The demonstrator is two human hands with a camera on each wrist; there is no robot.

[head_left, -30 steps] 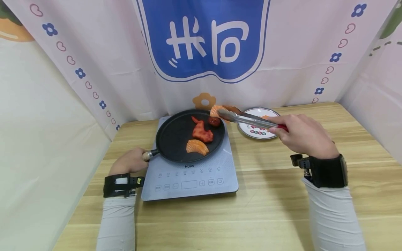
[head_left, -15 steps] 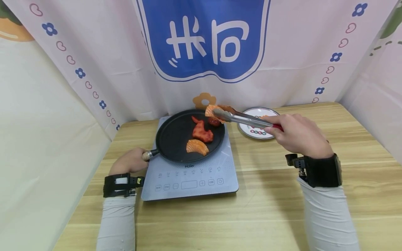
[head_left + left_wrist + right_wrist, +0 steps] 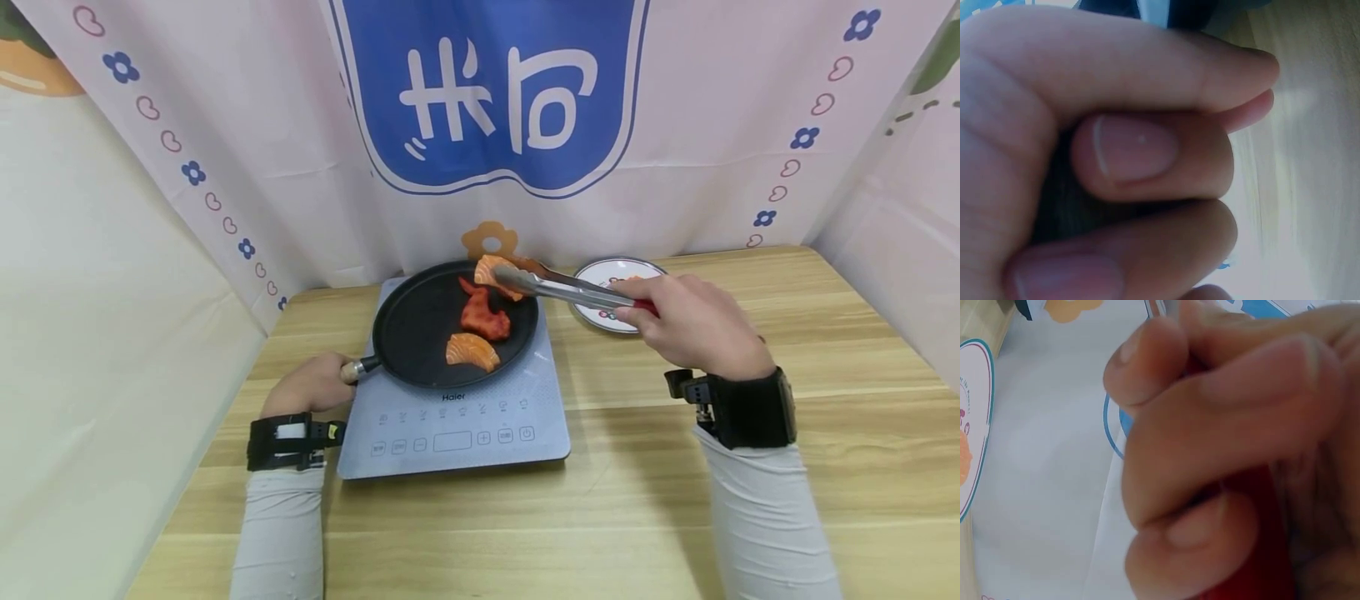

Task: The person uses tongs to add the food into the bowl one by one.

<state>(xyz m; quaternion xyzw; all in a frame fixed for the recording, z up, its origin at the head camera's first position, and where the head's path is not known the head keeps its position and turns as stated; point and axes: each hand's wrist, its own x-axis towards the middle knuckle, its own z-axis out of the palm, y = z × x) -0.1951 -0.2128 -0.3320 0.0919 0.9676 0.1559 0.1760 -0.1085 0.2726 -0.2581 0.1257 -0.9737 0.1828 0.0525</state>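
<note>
My left hand (image 3: 311, 385) grips the wooden end of the handle of a black frying pan (image 3: 416, 333); in the left wrist view the fingers (image 3: 1147, 150) curl tightly around it. My right hand (image 3: 697, 325) holds red-handled metal tongs (image 3: 558, 289). Between the tong tips is an orange slice of salmon (image 3: 489, 271), over the pan's far right part. In the pan lie a red chicken wing (image 3: 482, 315) and a second salmon slice (image 3: 472, 352). A dark red round piece beside the wing is hidden behind the tongs and salmon.
The pan sits on a grey induction cooktop (image 3: 450, 446) on a wooden table (image 3: 637, 500). Right of it stands a white plate (image 3: 592, 271) with an orange piece (image 3: 963, 459) on it, partly behind the right hand. A printed cloth (image 3: 300, 150) hangs behind.
My right hand has moved left with the tongs, carrying the salmon slice from the pan's right rim to over the pan near the wing's tip. The left hand stays on the handle.
</note>
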